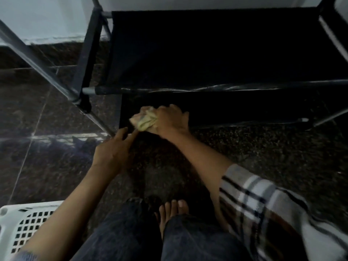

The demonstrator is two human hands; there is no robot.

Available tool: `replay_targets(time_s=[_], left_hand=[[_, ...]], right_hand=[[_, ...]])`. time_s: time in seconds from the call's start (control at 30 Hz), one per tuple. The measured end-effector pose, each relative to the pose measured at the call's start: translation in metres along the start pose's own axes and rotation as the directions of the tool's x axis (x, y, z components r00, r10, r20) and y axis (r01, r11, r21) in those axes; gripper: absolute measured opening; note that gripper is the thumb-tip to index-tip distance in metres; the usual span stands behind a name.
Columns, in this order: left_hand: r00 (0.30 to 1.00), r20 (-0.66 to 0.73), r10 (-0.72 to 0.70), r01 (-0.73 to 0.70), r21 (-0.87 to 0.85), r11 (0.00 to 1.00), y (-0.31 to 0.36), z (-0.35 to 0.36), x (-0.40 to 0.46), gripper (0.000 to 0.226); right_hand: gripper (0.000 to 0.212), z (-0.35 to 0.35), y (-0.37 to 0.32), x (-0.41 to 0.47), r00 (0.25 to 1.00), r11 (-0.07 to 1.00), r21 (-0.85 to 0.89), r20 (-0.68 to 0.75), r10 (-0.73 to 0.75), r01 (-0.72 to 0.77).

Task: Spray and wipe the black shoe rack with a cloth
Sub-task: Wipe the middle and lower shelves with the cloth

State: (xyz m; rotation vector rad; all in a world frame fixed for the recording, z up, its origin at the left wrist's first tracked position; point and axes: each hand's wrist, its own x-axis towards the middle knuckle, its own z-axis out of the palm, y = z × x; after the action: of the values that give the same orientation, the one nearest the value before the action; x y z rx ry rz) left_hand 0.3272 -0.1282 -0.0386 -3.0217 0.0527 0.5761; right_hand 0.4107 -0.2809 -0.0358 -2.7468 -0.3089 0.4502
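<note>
The black shoe rack point(207, 53) fills the upper half of the head view, with grey metal poles and black fabric shelves. My right hand point(169, 120) grips a crumpled pale yellow cloth point(144, 119) and holds it against the left end of the lowest shelf point(244, 108). Just in front of that shelf's left corner, my left hand point(114, 149) hovers above the floor with its fingers relaxed, the index finger reaching toward the cloth. It holds nothing. No spray bottle is in view.
A white perforated plastic basket point(28, 227) sits at the lower left. The floor point(47, 113) is dark glossy tile. My bare foot point(172, 211) and jeans-clad legs are at the bottom centre. A slanted grey rack pole point(37, 61) crosses the left side.
</note>
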Motion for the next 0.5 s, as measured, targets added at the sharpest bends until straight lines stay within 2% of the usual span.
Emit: replay_targets(time_s=[0.07, 0.17, 0.27, 0.33, 0.43, 0.5], left_hand=[[1.000, -0.027, 0.007, -0.005, 0.067, 0.998, 0.002, -0.001, 0.002, 0.067], [0.997, -0.067, 0.025, -0.016, 0.131, 0.991, 0.004, -0.004, 0.008, 0.063], [0.997, -0.067, 0.034, -0.024, 0.144, 0.989, 0.007, -0.004, 0.010, 0.063], [0.997, -0.064, 0.044, -0.035, 0.145, 0.989, 0.008, -0.003, 0.010, 0.065], [0.998, -0.031, 0.051, -0.046, 0.148, 0.988, 0.006, 0.000, 0.010, 0.071], [0.998, 0.000, 0.058, -0.057, 0.152, 0.987, 0.005, 0.001, 0.010, 0.073]], right_hand=[[0.043, -0.018, 0.036, -0.002, 0.990, 0.989, -0.052, -0.032, 0.136, -0.137], [0.051, -0.046, 0.097, -0.009, 0.942, 0.933, -0.148, 0.031, 0.335, -0.327], [0.053, -0.056, 0.119, -0.015, 0.900, 0.897, -0.153, 0.072, 0.429, -0.415], [0.050, -0.048, 0.101, -0.016, 0.920, 0.905, -0.197, 0.035, 0.390, -0.376], [0.047, -0.022, 0.041, -0.010, 0.985, 0.977, -0.132, 0.022, 0.170, -0.166], [0.044, -0.007, -0.001, -0.001, 0.998, 0.994, -0.104, 0.041, 0.041, -0.036]])
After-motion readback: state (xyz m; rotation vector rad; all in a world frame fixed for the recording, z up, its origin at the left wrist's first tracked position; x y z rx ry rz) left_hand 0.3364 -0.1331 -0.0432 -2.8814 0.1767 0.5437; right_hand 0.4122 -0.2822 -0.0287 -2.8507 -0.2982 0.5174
